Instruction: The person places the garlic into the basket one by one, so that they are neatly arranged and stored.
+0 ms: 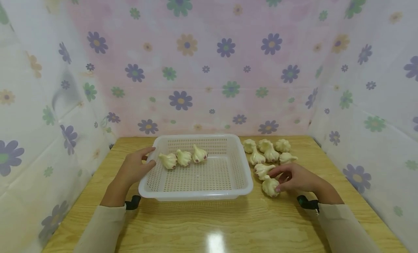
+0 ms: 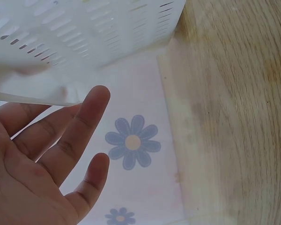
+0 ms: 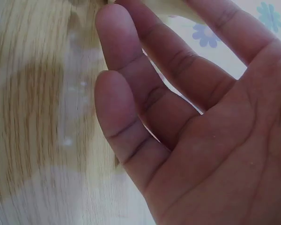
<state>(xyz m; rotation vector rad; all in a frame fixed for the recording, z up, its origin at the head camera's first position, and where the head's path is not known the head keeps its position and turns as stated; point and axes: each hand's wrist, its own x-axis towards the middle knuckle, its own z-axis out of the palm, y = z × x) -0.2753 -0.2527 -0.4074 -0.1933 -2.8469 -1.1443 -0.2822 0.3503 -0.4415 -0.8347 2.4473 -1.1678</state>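
A white perforated plastic basket (image 1: 196, 195) stands on the table, with three cream garlic bulbs (image 1: 184, 158) inside towards its left. My left hand (image 1: 134, 167) is at the basket's left rim, thumb and forefinger apart and touching it. In the left wrist view the other fingers (image 2: 72, 140) lie fairly straight beside the basket wall. To the right of the basket, my right hand (image 1: 298, 178) pinches the nearest garlic bulb (image 1: 269, 186) between thumb and fingers. Another bulb (image 1: 262, 170) lies against it, by the forefinger. The right wrist view shows bent fingers (image 3: 117, 103), the bulb hidden.
Several more garlic bulbs (image 1: 270, 154) lie grouped beyond the right hand, close to the basket's right wall. The wooden table (image 1: 183, 227) ends at a flower-patterned cloth (image 1: 209, 111) at the back, with similar cloth on both sides.
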